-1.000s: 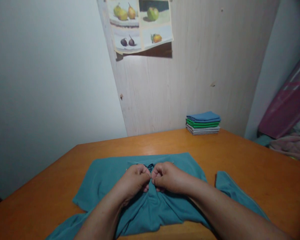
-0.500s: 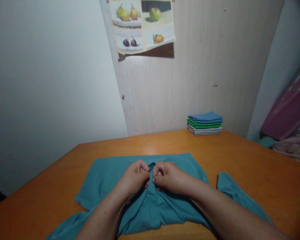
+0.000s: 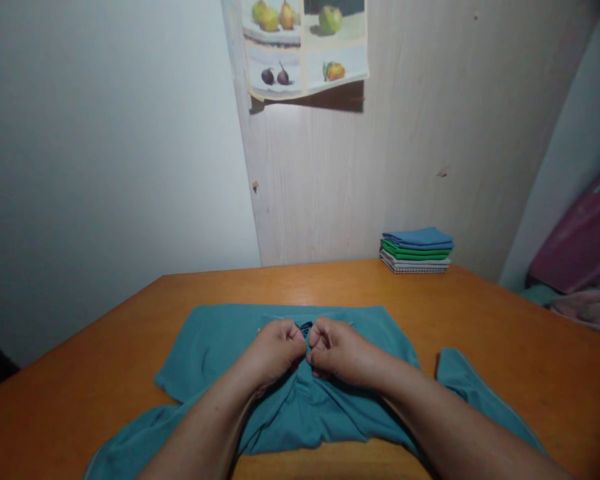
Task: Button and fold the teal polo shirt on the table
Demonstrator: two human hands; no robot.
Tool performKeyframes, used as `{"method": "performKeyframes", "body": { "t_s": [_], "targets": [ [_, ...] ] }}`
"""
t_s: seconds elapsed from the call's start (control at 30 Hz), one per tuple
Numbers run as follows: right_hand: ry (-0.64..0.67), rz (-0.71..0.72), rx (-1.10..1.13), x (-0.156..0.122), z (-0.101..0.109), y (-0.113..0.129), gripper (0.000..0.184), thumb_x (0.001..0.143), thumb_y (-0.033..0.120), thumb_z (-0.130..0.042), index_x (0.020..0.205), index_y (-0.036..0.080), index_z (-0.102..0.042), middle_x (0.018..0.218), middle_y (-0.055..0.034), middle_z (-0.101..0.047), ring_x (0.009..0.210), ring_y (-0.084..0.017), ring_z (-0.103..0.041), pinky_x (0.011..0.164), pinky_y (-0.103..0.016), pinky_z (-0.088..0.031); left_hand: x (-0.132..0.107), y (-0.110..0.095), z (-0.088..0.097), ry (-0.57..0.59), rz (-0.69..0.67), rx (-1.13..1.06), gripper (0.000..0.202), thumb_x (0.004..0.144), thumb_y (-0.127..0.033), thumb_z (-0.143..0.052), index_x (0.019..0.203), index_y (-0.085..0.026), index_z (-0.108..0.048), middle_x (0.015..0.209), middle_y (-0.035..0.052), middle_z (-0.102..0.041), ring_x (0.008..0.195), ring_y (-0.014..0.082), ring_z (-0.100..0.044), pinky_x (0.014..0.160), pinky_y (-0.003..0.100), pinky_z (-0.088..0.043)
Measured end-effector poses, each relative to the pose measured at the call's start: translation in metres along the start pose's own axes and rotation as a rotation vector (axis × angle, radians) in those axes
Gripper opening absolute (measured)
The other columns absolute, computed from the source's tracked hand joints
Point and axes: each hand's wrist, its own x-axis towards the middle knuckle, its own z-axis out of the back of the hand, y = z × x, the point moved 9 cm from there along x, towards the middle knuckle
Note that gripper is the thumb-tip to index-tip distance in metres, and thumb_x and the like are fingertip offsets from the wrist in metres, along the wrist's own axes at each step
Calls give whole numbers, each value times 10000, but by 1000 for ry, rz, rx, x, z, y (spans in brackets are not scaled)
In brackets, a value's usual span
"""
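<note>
A teal long-sleeved shirt lies spread on the wooden table in front of me, its sleeves reaching out to either side. Cloth is bunched and creased around its middle, where both hands meet. My left hand is closed in a pinch on the shirt fabric. Close against it, my right hand also pinches the fabric, thumb toward the left thumb. Just behind the fingertips a small dark striped patch shows between the hands. Exactly what sits between the fingertips is hidden.
A stack of folded cloths, blue, green and checked, stands at the table's back right. Fruit pictures hang on the panelled wall behind. Pinkish fabric lies beyond the right edge.
My two hands have come slightly closer together, thumbs now almost touching. The camera view has shifted a little, so the background appears further right. Both hands keep their pinch on the shirt.
</note>
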Motion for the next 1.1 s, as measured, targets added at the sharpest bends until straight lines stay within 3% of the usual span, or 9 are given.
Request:
{"method": "performKeyframes", "body": {
  "t_s": [0.4, 0.77, 1.1],
  "targets": [
    [2, 59, -86, -2, 1, 3, 176, 721, 67, -595, 817, 196, -525, 589, 58, -584, 537, -103, -567, 495, -187, -402, -1, -2, 5, -84, -5, -51, 132, 663, -163, -596, 655, -201, -470, 500, -83, -427, 470, 77, -375, 469, 209, -202],
    [-1, 86, -84, -4, 2, 7, 138, 745, 118, -594, 812, 205, -512, 573, 66, -553, 520, -111, -536, 497, -208, -384, -1, -4, 2, -67, 36, -230, 260, 602, -51, -558, 759, -219, -436, 516, -111, -432, 426, 74, -401, 450, 195, -286],
    [-36, 136, -244, -3, 6, 8, 132, 727, 105, -605, 774, 196, -521, 634, 59, -510, 581, -93, -459, 514, -198, -337, 0, 1, 0, -46, 13, -235, 284, 615, -49, -623, 804, -200, -474, 543, -114, -431, 477, 58, -350, 476, 214, -173]
  ]
}}
